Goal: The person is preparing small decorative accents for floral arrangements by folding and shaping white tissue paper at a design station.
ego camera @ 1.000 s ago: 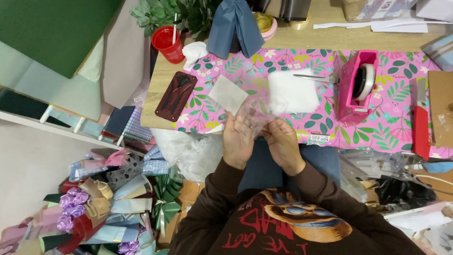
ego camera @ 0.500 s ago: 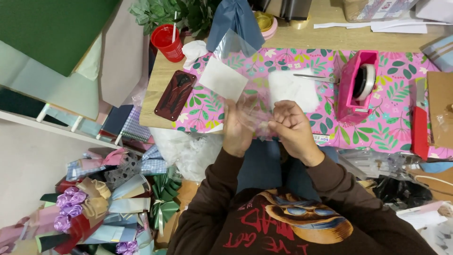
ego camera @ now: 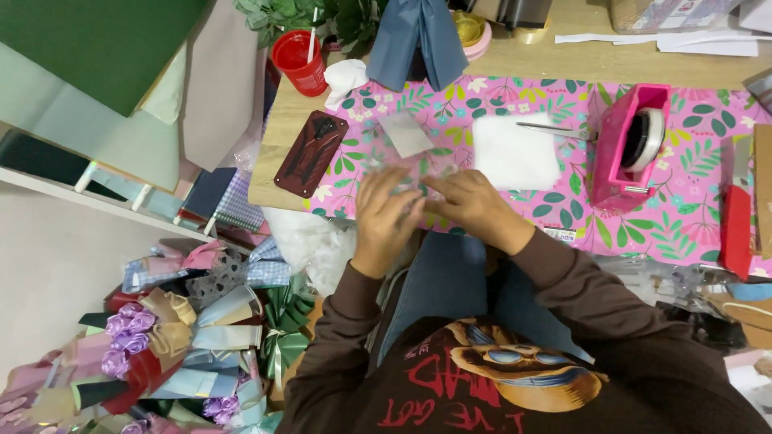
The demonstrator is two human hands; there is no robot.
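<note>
I see both hands brought together at the near edge of the table, over the pink floral table cover (ego camera: 691,217). My left hand (ego camera: 384,221) is raised with the palm turned away from the camera, fingers pointing up toward the far side and closed around a crumpled piece of clear cellophane (ego camera: 402,167). My right hand (ego camera: 474,205) comes in from the right, knuckles up, its fingers pinching the same cellophane where the two hands meet. The film is bunched between them, held just above the cover, its exact shape hard to make out because it is transparent. Both forearms, in brown sleeves, angle inward from my lap, elbows spread apart.

Just beyond the hands lies a small grey-white card (ego camera: 406,133), and to its right a white square sheet (ego camera: 515,151). A dark red phone case (ego camera: 311,153) sits left of the hands, a pink tape dispenser (ego camera: 629,145) well to the right, and a red cup (ego camera: 299,61) at the far left corner.
</note>
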